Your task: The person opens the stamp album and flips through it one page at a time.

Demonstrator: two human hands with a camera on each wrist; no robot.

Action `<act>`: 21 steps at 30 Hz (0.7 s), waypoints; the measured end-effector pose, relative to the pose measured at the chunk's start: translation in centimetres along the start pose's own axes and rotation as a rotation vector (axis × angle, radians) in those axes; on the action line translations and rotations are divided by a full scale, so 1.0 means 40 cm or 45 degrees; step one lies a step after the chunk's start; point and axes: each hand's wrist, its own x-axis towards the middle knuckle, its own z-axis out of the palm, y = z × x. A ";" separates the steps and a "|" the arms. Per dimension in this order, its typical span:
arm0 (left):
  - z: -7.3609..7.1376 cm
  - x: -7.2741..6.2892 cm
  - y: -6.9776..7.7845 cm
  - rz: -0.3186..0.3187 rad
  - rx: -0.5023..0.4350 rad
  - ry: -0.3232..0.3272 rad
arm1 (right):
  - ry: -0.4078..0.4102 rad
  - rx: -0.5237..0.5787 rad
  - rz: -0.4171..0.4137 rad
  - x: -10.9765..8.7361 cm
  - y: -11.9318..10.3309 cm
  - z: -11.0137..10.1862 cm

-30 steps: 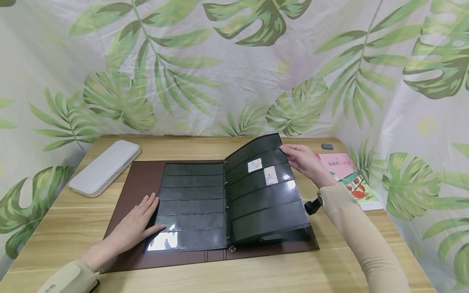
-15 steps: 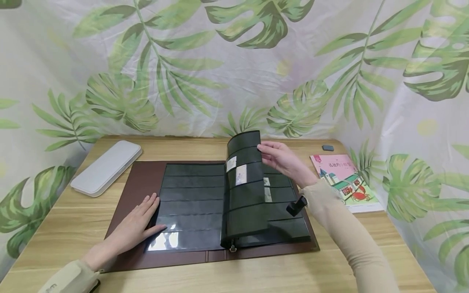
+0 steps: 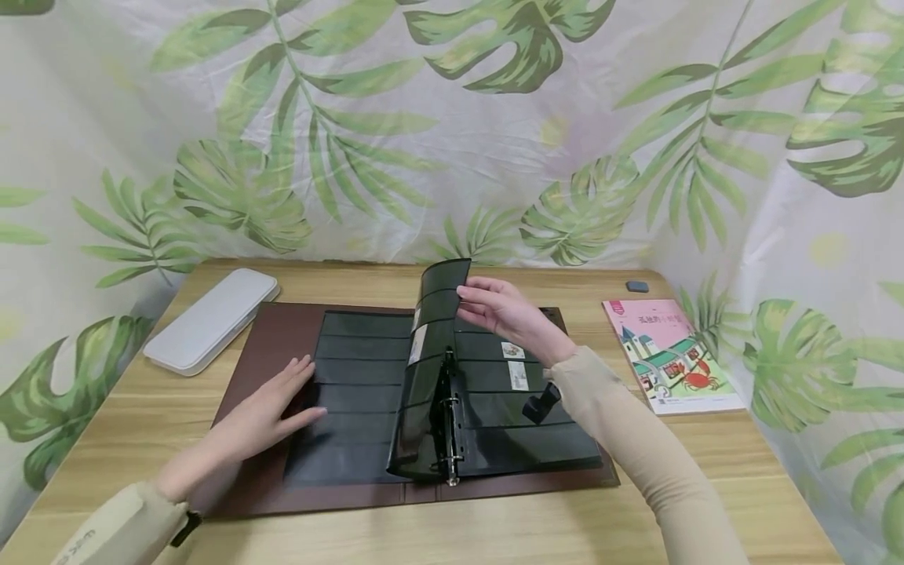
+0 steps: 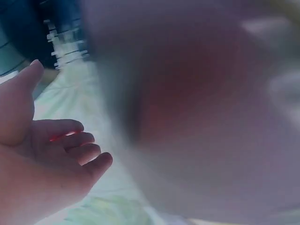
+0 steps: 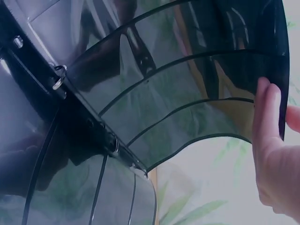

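A brown ring-bound stamp album [image 3: 271, 341] lies spread on the table, its black pocket pages held by metal rings [image 3: 452, 463]. My right hand [image 3: 512, 318] pinches the outer edge of one black page [image 3: 424, 416], which stands up and bends leftward over the spine. The right wrist view shows thumb and fingers on either side of that page [image 5: 187, 79]. Small stamps [image 3: 518, 375] show in the right-hand page beneath. My left hand [image 3: 271, 412], fingers extended, is at the left page's outer edge; the left wrist view has its palm [image 4: 51, 161] holding nothing.
A white oblong case [image 3: 212, 322] lies at the back left of the wooden table [image 3: 508, 534]. To the right is a pink illustrated book [image 3: 674, 353], with a small grey-blue block [image 3: 637, 287] behind it. A leaf-patterned curtain [image 3: 452, 141] surrounds the table.
My right hand has carried the page from the right side leftward past upright, uncovering the stamped page and the rings. My left hand has shifted slightly up from the album.
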 end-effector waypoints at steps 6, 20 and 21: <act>-0.094 0.081 0.154 0.007 -0.205 -0.053 | 0.011 0.005 -0.006 0.010 -0.005 0.023; -0.091 0.150 0.346 0.119 -0.386 -0.113 | 0.037 -0.260 -0.036 0.010 -0.003 0.054; -0.090 0.148 0.344 0.122 -0.383 -0.102 | 0.023 -0.287 -0.043 0.008 -0.001 0.052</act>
